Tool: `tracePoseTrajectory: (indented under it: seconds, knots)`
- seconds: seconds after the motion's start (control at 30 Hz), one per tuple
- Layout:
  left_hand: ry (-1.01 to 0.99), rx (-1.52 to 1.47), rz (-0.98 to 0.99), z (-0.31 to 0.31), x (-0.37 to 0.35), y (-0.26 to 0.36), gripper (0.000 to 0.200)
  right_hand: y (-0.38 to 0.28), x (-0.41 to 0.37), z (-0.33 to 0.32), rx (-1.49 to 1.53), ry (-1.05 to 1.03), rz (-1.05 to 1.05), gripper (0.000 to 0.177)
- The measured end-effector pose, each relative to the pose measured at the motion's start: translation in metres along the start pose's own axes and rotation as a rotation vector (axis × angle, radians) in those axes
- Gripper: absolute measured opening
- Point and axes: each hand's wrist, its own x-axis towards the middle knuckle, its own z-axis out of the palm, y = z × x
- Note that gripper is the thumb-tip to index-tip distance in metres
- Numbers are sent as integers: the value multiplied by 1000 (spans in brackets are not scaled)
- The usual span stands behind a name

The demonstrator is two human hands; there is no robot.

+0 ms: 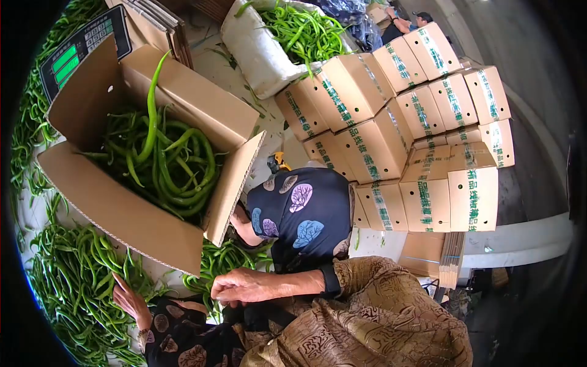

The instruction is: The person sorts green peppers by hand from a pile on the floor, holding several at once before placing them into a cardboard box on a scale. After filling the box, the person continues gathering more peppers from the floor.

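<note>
My left hand (131,301) reaches over a large heap of long green chili peppers (79,275). Its fingers are stretched out, at the heap's edge. Close to the middle, my right hand (235,286) has curled fingers above a smaller bunch of green peppers (226,258). Its fingertips are turned down, so whatever they hold, if anything, is hidden. Beyond both hands stands a cardboard box (122,226), flaps up and partly filled with long green peppers (183,162). One pepper stands up against its inner wall. Leaf-printed dark fabric (299,208) lies beside the box.
A digital scale display (85,49) glows green behind the box, near flattened cartons (156,27). A white foam crate (257,49) of peppers stands further back. Taped cartons (373,147) with green lettering are stacked at right. Another person (406,25) is at the far top.
</note>
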Motion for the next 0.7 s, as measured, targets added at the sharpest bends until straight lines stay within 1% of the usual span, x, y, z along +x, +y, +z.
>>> tracePoseTrajectory:
  seconds: [0.07, 0.1, 0.13, 0.17, 0.2, 0.23, 0.27, 0.3, 0.33, 0.37, 0.4, 0.43, 0.5, 0.53, 0.57, 0.63, 0.67, 0.7]
  knots:
    - [-35, -76, -73, -9, 18, -3, 74, 7, 1, -1, -25, -17, -8, 24]
    - [168, -275, -42, -19, 29, -2, 60, 7, -1, 0, -36, -23, 6, 22]
    - [279, -275, -13, -30, 37, -3, 54, 12, -1, 0, -14, -45, -62, 21]
    - [192, -337, -168, -56, 40, 1, 56, 0, -3, 1, -48, -48, 47, 21]
    - [120, -504, -373, -81, 46, 1, 53, -7, -4, 2, -58, -57, 122, 24]
    - [73, -656, -591, -117, 56, 7, 50, -7, -3, 3, -66, -71, 119, 25]
    - [197, -971, -564, -130, 56, -5, 49, -12, -3, 2, -91, -88, 147, 26]
    - [139, -1120, -620, -165, 57, -10, 51, -20, -3, 4, -99, -97, 209, 26]
    - [148, -1037, -599, -166, 52, -26, 50, -19, -3, 3, -115, -104, 215, 27]
    - [39, -978, -693, -179, 50, -35, 50, -18, -3, 4, -131, -113, 214, 28]
    - [98, -1231, -698, -173, 39, -45, 49, -22, -2, 9, -142, -134, 241, 28]
    - [150, -1351, -810, -182, 36, -45, 49, -25, -1, 10, -155, -137, 261, 28]
    - [164, -1338, -801, -216, 31, -37, 49, -20, 0, 8, -168, -150, 216, 28]
    - [188, -1365, -744, -227, 26, -37, 51, -18, -1, 8, -170, -153, 203, 28]
    - [205, -1309, -728, -236, 25, -37, 52, -20, 1, 9, -178, -145, 190, 27]
    - [225, -1022, -688, -227, 22, -51, 53, -21, 2, 12, -186, -130, 165, 26]
    - [84, -1052, -734, -230, 18, -56, 53, -23, 2, 16, -198, -121, 169, 26]
    - [178, -1029, -708, -247, 24, -44, 52, -27, 3, 20, -227, -124, 170, 26]
